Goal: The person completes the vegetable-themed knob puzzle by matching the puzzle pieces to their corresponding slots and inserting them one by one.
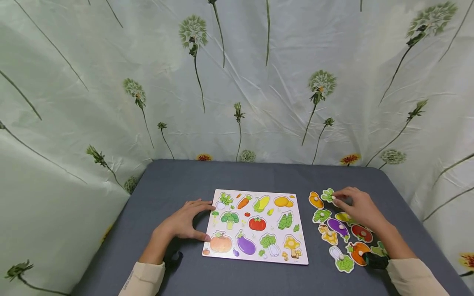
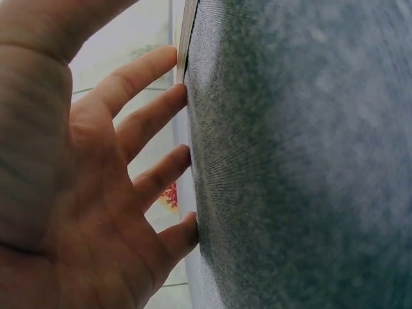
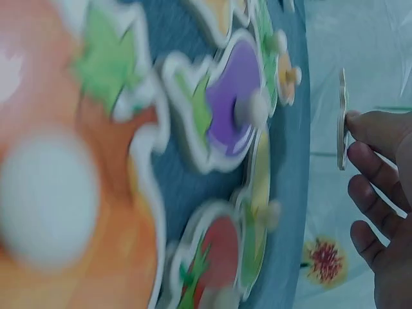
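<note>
My right hand (image 1: 353, 204) pinches a green leafy vegetable puzzle piece (image 1: 328, 195) by its small knob with thumb and forefinger. In the right wrist view the piece (image 3: 342, 119) appears edge-on, raised off the cloth, the other fingers loosely bent below. My left hand (image 1: 187, 220) lies at the left edge of a white vegetable puzzle board (image 1: 255, 259), thumb at its lower left and fingertips higher up that side. Spread fingers show in the left wrist view, the upper fingertips (image 2: 168, 56) right at the board's edge.
Several knobbed pieces lie right of the board, among them an orange-yellow one (image 1: 316, 200), an eggplant (image 1: 338, 228), a tomato (image 1: 361, 233), a pumpkin (image 1: 357, 252) and a bok choy (image 1: 342, 260). A dark grey cloth (image 1: 240, 174) covers the table; a flowered curtain (image 1: 259, 90) hangs behind.
</note>
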The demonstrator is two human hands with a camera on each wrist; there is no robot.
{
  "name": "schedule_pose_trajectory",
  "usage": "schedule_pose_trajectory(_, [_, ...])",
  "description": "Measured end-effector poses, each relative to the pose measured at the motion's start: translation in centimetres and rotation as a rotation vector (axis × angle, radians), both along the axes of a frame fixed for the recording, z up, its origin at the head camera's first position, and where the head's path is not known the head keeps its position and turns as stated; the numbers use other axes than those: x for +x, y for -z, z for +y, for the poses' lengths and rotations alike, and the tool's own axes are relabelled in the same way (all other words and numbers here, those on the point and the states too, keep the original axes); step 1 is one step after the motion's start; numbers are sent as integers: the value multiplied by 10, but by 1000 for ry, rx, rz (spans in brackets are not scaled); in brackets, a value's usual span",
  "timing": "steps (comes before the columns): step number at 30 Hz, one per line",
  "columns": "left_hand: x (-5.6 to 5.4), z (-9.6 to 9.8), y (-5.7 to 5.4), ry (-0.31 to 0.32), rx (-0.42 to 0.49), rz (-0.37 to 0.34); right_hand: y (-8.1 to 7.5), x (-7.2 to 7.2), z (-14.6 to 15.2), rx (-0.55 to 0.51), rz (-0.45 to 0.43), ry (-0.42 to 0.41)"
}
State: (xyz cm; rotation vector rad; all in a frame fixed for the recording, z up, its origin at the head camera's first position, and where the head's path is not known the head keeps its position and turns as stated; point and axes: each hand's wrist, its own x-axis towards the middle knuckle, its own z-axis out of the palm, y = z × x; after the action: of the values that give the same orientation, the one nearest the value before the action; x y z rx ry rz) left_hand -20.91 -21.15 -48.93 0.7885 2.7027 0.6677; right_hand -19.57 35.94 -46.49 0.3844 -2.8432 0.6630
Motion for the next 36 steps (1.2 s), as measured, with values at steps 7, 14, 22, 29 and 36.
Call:
schedule_pose_trajectory(7, [2, 0, -1, 2, 4, 10, -4, -4, -19, -30, 27, 0])
schedule_pose_trajectory(14, [2, -1, -1, 0, 4, 12, -5, -12, -38, -77, 0, -7])
schedule_pose_trajectory(22, [1, -1, 1, 8, 13, 4, -2, -20, -66, -133, -6, -4])
schedule_pose_trajectory(29, [1, -1, 1, -6, 1, 3, 4, -24, -94, -179, -22, -8])
schedule_pose_trajectory(36, [3, 1, -1, -12, 8, -10, 6, -26, -119, -249, -51, -50])
